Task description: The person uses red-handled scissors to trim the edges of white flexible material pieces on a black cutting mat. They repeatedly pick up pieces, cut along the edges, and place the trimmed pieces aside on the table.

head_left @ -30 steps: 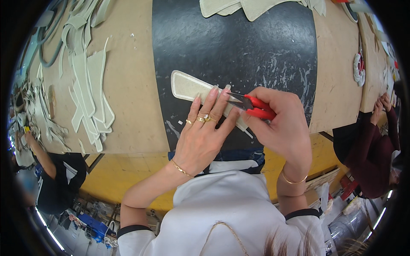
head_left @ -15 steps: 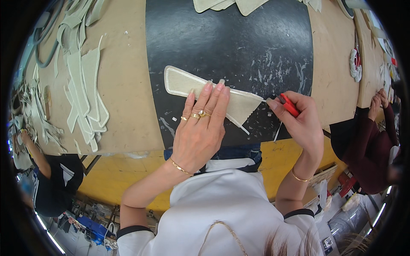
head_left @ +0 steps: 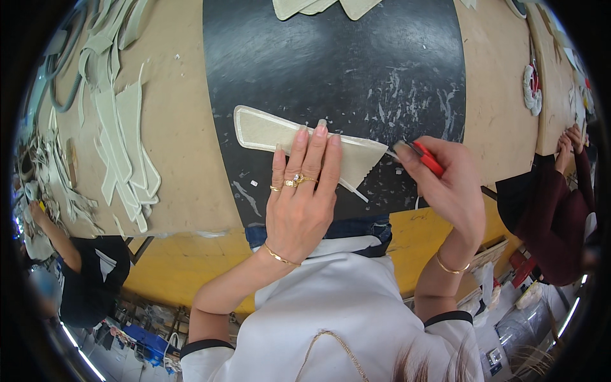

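A cream fabric piece [head_left: 261,129] with white edging strip lies on the black mat [head_left: 293,70]. Its right end is wide, with a zigzag-cut edge. My left hand [head_left: 301,172] rests flat across its middle, fingers stretched out, pressing it down. At the right corner, a white strip end [head_left: 392,153] sticks out beyond the fabric towards my right hand [head_left: 445,181]. That hand is closed round a small red-handled tool [head_left: 428,159], with thumb and forefinger meeting near the strip's tip. Fingers hide most of the tool, so its exact kind does not show.
Left on the brown table lies a stack of similar cream pieces [head_left: 124,153], with offcuts [head_left: 60,178] beyond. More cream pieces [head_left: 324,6] sit at the mat's far edge. White scraps [head_left: 254,183] dot the mat. Co-workers' hands [head_left: 568,141] show at far right, another person's arm [head_left: 60,239] at left.
The view has shifted slightly. My right hand has drawn back a little from the fabric's corner, and more of the strip end shows. My left hand stays flat on the fabric.
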`<state>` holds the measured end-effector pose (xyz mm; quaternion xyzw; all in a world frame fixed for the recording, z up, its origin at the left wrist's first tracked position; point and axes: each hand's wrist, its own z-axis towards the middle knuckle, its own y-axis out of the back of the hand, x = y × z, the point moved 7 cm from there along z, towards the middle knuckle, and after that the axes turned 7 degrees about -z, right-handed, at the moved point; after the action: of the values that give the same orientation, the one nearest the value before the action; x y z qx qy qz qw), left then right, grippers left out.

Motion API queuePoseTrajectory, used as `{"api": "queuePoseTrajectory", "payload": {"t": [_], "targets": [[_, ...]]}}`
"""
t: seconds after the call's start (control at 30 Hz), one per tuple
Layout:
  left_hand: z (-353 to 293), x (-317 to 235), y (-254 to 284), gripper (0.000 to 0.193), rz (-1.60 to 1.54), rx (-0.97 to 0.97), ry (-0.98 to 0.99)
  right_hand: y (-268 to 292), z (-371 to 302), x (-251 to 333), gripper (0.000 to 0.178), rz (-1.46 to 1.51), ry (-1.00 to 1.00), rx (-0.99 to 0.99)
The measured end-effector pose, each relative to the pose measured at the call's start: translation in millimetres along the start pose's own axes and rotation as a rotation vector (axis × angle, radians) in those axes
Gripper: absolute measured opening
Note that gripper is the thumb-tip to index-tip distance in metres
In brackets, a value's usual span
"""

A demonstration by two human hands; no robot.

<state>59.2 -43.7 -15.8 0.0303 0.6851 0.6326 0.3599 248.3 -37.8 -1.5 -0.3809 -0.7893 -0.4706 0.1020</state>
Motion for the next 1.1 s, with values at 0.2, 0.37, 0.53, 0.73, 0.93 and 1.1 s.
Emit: {"api": "queuePoseTrajectory", "payload": {"t": [0.2, 0.37, 0.53, 0.73, 0.93, 1.1], "targets": [[-0.6, -0.3, 0.0, 0.060, -0.019, -0.005, 0.004, -16.2, 19.9, 42.7, 0.049, -0.098, 0.203, -0.087], [-0.9, -0.8, -0.2, 0.056, -0.028, -0.018, 0.006, -17.2, 21.8, 55.7, 0.046, -0.166, 0.296, -0.161], [-0.4, -2.6, -0.2, 0.052, 0.015, -0.013, 0.000, -11.9, 14.2, 39.7, 0.043, -0.174, 0.258, -0.056], [-0.9, -5.6, -3.5, 0.051, 0.079, 0.020, 0.004, -4.4, 14.1, 3.6, 0.041, -0.066, 0.101, 0.007], [-1.7, -7.0, -6.1, 0.051, 0.113, 0.041, 0.012, -3.5, 13.0, -2.2, 0.034, -0.057, 0.078, 0.045], [-1.2, -7.2, -6.8, 0.066, 0.054, 0.047, 0.044, -2.5, 14.4, 1.5, 0.035, -0.035, 0.075, 0.019]]}}
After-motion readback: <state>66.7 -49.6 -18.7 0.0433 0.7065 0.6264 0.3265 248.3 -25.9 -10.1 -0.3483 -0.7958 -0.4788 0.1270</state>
